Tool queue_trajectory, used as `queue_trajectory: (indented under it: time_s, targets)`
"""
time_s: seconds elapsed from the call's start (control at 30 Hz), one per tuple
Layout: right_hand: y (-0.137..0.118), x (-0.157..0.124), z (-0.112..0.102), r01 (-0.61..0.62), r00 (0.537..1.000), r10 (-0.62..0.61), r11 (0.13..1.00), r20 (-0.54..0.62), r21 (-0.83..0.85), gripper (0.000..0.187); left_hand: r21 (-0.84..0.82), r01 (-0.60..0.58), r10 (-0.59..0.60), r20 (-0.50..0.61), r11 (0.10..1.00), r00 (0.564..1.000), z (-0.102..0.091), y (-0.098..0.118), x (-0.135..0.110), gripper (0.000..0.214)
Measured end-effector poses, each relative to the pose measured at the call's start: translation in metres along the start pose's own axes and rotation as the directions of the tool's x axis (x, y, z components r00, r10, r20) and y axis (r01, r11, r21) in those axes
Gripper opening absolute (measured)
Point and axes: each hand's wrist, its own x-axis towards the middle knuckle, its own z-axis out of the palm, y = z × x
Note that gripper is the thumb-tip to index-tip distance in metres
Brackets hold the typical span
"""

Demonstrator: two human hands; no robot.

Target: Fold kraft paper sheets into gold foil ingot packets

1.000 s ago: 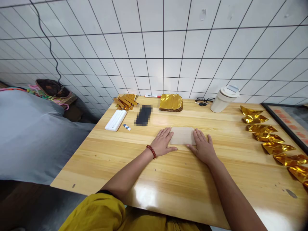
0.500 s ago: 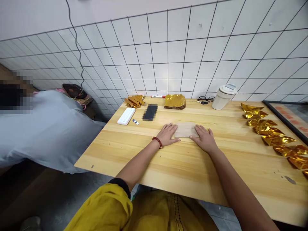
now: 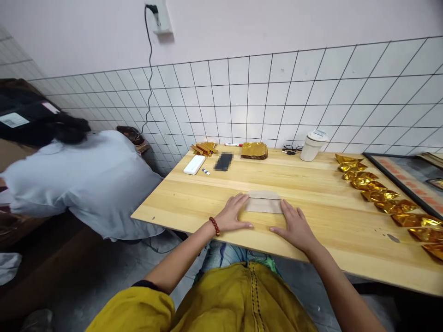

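Observation:
A pale brownish rectangular sheet of paper (image 3: 264,206) lies on the wooden table in front of me, with a crease or folded strip running along its far side. Beside its left edge rests my left hand (image 3: 232,215), fingers stretched forward with the tips at the paper and the thumb apart, pointing right. My right hand (image 3: 295,226) mirrors it at the right edge, fingertips touching the paper's side and thumb spread to the left. Neither hand is closed round anything. A beaded bracelet (image 3: 214,226) circles my left wrist.
At the back stand a stack of gold foil sheets (image 3: 254,150), gold strips (image 3: 204,148), a white power bank (image 3: 194,164), a phone (image 3: 223,161) and a lidded cup (image 3: 313,146). Folded gold pieces (image 3: 380,195) line the right, by a black-framed panel (image 3: 391,173). A person (image 3: 86,180) sits left.
The view has tilted upward, showing the wall socket. Both thumbs have drawn back from the paper towards me, and a line along the paper's far side now shows clearly.

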Motion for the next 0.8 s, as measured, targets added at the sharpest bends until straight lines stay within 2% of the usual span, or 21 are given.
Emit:
queue_trajectory:
  time_s: [0.1, 0.27, 0.6, 0.7, 0.8]
  targets:
    - [0.000, 0.000, 0.003, -0.031, 0.998, 0.031, 1.000, -0.050, 0.007, 0.111, 0.041, -0.003, 0.002, 0.024, 0.999, 1.000, 0.011, 0.011, -0.008, 0.110]
    - [0.001, 0.009, 0.002, -0.063, 0.995, 0.064, 0.998, -0.080, 0.016, 0.116, 0.085, 0.084, -0.082, -0.027, 0.993, 0.996, 0.029, 0.018, -0.004, 0.104]
    - [-0.001, 0.010, -0.001, -0.054, 0.992, 0.057, 0.998, -0.109, 0.027, 0.118, 0.087, 0.088, -0.082, -0.073, 0.992, 0.994, 0.031, 0.017, -0.004, 0.105]
    - [0.001, 0.008, -0.002, -0.067, 0.989, 0.084, 0.989, -0.125, 0.134, 0.117, 0.084, 0.091, -0.086, -0.067, 0.992, 0.994, 0.032, 0.016, -0.004, 0.105]
    - [0.008, 0.006, -0.004, -0.119, 0.972, 0.187, 0.913, -0.143, 0.389, 0.113, 0.071, 0.090, -0.088, -0.031, 0.993, 0.996, 0.032, 0.016, -0.005, 0.103]
